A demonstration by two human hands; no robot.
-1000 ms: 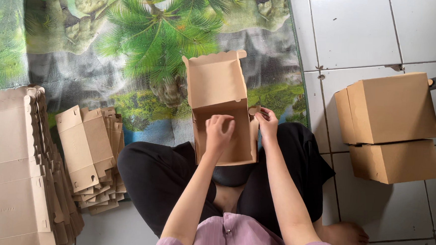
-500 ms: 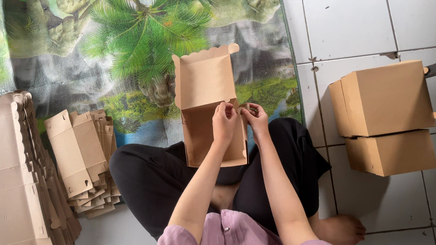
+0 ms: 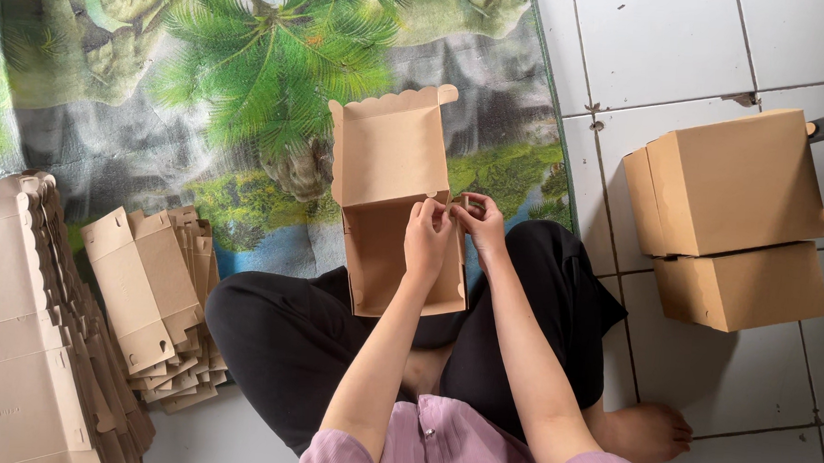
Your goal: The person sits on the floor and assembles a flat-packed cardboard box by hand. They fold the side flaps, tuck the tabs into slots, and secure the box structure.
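Cardboard lies stacked at our far left: a tall pile of flat box blanks (image 3: 21, 333), and beside it a smaller pile of flat blanks (image 3: 150, 293), both on the palm-tree mat (image 3: 203, 89). At the centre we sit cross-legged with an open brown box (image 3: 390, 193) propped on our lap, its scalloped lid standing up and away from us. A second ago our hands were spread on the box's near wall; now they have drawn together at the hinge corner. Our left hand (image 3: 428, 237) pinches a small flap at that corner, fingers closed narrow on the card. Our right hand (image 3: 478, 221) meets it from the other side, fingertips nipping the same tab. Further right, two finished boxes (image 3: 727, 220) sit stacked on the white tile floor (image 3: 685, 39).
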